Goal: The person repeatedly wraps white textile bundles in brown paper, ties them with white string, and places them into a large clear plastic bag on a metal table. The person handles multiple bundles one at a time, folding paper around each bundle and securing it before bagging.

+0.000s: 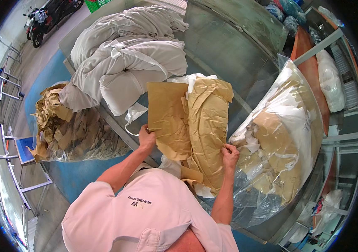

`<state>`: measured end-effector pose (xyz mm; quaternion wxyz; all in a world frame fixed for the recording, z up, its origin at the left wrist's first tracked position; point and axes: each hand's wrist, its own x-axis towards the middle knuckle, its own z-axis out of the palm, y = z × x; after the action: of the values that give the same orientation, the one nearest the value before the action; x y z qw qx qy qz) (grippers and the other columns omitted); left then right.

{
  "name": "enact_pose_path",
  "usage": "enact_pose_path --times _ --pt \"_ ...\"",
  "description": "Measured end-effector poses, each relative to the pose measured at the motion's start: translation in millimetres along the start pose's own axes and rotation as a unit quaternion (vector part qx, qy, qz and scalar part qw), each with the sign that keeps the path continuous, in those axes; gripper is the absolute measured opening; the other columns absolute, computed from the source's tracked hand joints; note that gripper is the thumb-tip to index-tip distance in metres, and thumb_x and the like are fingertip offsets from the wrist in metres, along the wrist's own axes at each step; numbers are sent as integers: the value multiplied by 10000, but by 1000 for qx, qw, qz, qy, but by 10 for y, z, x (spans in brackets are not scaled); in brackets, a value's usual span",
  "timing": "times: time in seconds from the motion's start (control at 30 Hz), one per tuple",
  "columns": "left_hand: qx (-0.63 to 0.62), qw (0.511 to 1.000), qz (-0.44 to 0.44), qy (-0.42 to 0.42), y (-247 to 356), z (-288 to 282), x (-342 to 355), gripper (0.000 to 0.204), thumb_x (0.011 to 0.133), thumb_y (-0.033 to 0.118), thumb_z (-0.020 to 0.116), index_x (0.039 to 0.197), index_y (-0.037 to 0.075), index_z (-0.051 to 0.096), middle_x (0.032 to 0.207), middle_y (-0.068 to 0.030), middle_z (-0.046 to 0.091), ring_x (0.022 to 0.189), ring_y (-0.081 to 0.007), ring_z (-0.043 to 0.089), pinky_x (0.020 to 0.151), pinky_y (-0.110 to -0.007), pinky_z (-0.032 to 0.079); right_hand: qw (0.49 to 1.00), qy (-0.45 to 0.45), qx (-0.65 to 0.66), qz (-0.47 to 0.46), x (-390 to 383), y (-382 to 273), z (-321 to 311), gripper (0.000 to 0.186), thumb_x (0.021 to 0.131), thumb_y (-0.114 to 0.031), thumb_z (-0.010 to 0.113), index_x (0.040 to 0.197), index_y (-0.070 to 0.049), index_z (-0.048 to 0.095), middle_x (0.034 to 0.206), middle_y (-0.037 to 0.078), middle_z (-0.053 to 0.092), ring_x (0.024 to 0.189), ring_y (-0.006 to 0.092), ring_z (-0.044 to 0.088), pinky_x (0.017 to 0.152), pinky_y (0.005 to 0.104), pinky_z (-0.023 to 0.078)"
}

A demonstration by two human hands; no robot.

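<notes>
The left hand [147, 137] pinches the near-left edge of a smooth brown paper [167, 110] and the right hand [230, 155] grips the right edge of a creased brown paper [209, 111], both papers spread between the fingers, though whether they are 1 sheet or 2 is hard to tell. White material [196, 78] beyond the fingers is mostly hidden under the creased part. Right of the right fingers, a shiny clear bag [290, 147] blurs its brown and white scraps.
</notes>
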<state>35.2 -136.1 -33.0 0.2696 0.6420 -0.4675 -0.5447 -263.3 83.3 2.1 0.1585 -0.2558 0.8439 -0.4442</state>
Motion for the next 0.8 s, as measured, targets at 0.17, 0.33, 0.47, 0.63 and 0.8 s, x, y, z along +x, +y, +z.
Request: enact_pose_path --times 0.17,0.33,0.47,0.63,0.8 --pt "-16 993 -60 -101 5 -215 15 392 817 156 681 1141 -61 637 1003 -116 719 884 -168 677 786 -299 529 958 75 -267 -76 -103 -476 91 350 768 -61 688 1117 -43 673 1140 146 623 1147 346 539 1008 445 419" --pt "-84 978 -75 -175 -1 -80 -26 402 826 162 676 1154 -69 642 981 -90 714 841 -155 666 761 -312 537 889 -24 -375 -261 -627 -1166 699 646 684 -203 802 1274 -92 562 1428 158 454 1323 415 409 1105 512 347" --pt "-44 989 -55 -126 -51 -24 -9 351 837 150 674 1118 -61 672 1000 -102 723 843 -166 678 757 -329 545 884 -37 -422 -201 -467 -1074 745 732 639 -174 812 1316 -120 538 1531 167 340 1369 475 346 1135 528 324" --pt "-57 984 -79 -151 -76 -37 -22 286 854 88 659 1099 -58 683 1000 -108 727 851 -177 681 754 -338 551 965 -75 -170 -186 85 -502 192 698 626 -98 795 1287 -105 569 1437 179 459 1337 412 423 1106 477 380" --pt "-62 978 -66 -185 4 -49 -32 343 850 80 647 1161 -65 636 1055 -134 708 892 -206 678 791 -359 547 981 -154 117 19 363 -313 -227 637 659 -53 797 1272 -10 628 1223 137 657 1103 223 617 982 335 484"
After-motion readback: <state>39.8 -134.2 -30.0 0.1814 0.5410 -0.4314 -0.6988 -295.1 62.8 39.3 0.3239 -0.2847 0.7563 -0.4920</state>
